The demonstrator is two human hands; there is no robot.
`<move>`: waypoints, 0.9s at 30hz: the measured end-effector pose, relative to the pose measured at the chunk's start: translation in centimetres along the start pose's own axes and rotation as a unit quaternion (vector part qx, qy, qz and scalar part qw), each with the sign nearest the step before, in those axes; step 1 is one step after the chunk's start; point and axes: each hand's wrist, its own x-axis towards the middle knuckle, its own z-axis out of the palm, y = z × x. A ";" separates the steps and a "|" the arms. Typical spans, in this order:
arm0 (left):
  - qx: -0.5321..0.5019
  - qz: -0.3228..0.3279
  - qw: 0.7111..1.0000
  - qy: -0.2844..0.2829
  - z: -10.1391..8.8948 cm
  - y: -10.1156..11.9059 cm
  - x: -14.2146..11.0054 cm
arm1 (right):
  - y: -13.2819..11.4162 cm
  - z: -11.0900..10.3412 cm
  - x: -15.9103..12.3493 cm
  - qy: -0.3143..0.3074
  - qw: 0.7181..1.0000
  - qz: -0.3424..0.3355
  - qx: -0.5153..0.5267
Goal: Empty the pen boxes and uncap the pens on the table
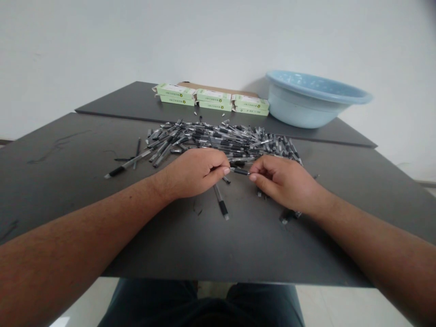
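Black at the grip and held crosswise just in front of the heap of pens (218, 140): one slim pen (240, 171). Pinched at its left end between thumb and forefinger of the left hand (200, 172), and at its right end between fingertips of the right hand (282, 179).

For a sound grip, best to line up both pinches along the barrel, steady the left, and apply force lengthwise only, so as not to flex anything so thin. Mind the loose pen (221, 202) lying nearer than the heap.

Count two hands, one pen between them. Within the heap: too many overlapping to number. Off its left side: one long pen (117, 171) and two thin dark pieces (138, 147). At its near right: dark pieces (289, 215), half hidden, impossible to count. Beyond it: six green boxes (213, 101), stacked in three pairs. Beyond and right: one blue plastic basin (306, 106).
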 end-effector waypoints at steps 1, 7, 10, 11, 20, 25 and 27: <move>0.001 -0.001 1.000 -0.001 0.0 0.0 0.0 | 0.0 0.0 0.0 -0.003 1.000 -0.004 -0.006; 0.007 -0.009 1.000 -0.002 0.0 0.0 0.0 | 0.0 -0.1 0.0 0.002 1.000 -0.002 0.010; 0.011 -0.005 1.000 -0.004 0.0 0.0 0.0 | -0.1 0.0 0.0 -0.004 1.000 -0.016 -0.010; 0.011 -0.004 1.000 -0.004 0.0 0.0 0.0 | -0.1 0.0 0.0 -0.008 1.000 -0.026 -0.012; 0.009 0.001 1.000 -0.006 -0.1 -0.1 0.0 | -0.1 -0.1 0.0 -0.020 0.999 -0.029 -0.009; 0.000 -0.003 1.000 -0.008 0.0 0.1 -0.1 | -0.1 0.0 0.0 -0.014 1.000 -0.019 -0.001; -0.004 -0.010 1.000 -0.006 -0.2 0.0 -0.1 | -0.1 0.0 0.0 -0.004 1.000 -0.018 -0.003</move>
